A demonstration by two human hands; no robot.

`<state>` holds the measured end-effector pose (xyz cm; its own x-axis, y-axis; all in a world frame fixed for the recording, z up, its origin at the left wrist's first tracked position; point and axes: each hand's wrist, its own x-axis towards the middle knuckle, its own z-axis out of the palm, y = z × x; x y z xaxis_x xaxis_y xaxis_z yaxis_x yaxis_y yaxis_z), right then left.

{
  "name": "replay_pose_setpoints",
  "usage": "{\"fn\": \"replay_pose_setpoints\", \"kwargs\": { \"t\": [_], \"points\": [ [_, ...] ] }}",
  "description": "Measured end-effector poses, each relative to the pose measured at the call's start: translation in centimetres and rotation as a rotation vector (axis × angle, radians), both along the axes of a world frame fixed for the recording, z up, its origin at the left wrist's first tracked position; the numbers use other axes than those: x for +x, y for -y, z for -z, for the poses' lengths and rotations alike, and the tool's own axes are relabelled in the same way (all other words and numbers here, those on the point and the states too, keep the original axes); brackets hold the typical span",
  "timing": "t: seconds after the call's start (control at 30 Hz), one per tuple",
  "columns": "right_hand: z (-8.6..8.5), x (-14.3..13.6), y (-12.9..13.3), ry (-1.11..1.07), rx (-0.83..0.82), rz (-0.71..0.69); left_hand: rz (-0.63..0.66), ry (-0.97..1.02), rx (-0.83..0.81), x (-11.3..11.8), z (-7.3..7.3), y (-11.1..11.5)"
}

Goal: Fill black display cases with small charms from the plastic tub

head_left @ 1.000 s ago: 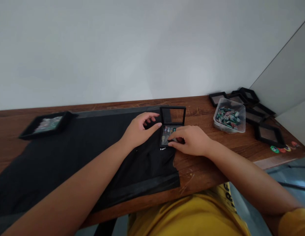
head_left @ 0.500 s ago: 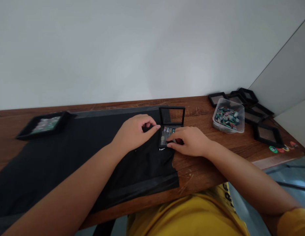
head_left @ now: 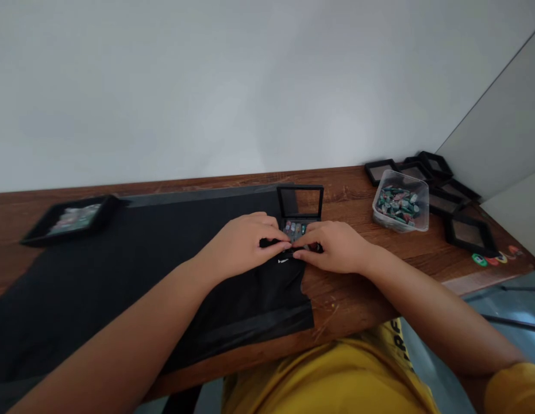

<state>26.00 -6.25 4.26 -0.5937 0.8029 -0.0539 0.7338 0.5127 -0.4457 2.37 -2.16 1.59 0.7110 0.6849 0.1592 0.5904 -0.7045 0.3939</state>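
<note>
A small black case (head_left: 300,218) stands with its framed, see-through lid raised, on the right end of the black cloth. In its base lie small glossy pieces (head_left: 293,227), some pinkish and some teal, set in a row. My left hand (head_left: 250,244) reaches over the case's left side, thumb and forefinger pinched near its front. From the right, my right hand (head_left: 336,247) comes in with its thumb and forefinger close together, almost touching the left fingertips. Whatever lies between the fingertips is too small to make out. Both hands cover the front of the base.
A clear plastic tub (head_left: 423,207) of green and pinkish pieces stands to the right. Several black frame cases (head_left: 469,234) lie around it, near round stickers (head_left: 479,260). On the left, a black tray (head_left: 38,233) holds pale pieces on the black cloth (head_left: 164,247).
My left hand has moved right and down, from beside the case to over its front, and its fingertips now meet near the right hand's. The right hand has barely moved.
</note>
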Motion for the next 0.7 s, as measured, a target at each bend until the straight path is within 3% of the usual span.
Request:
{"fn": "replay_pose_setpoints", "kwargs": {
  "t": [0.4, 0.7],
  "points": [
    [-0.3, 0.7, -0.2, -0.029, -0.018, -0.038, 0.033, 0.066, -0.041, 0.7, 0.6, 0.1],
    [-1.3, 1.7, -0.5, -0.085, 0.017, 0.058, -0.02, 0.058, -0.03, 0.7, 0.7, 0.1]
  ]
}}
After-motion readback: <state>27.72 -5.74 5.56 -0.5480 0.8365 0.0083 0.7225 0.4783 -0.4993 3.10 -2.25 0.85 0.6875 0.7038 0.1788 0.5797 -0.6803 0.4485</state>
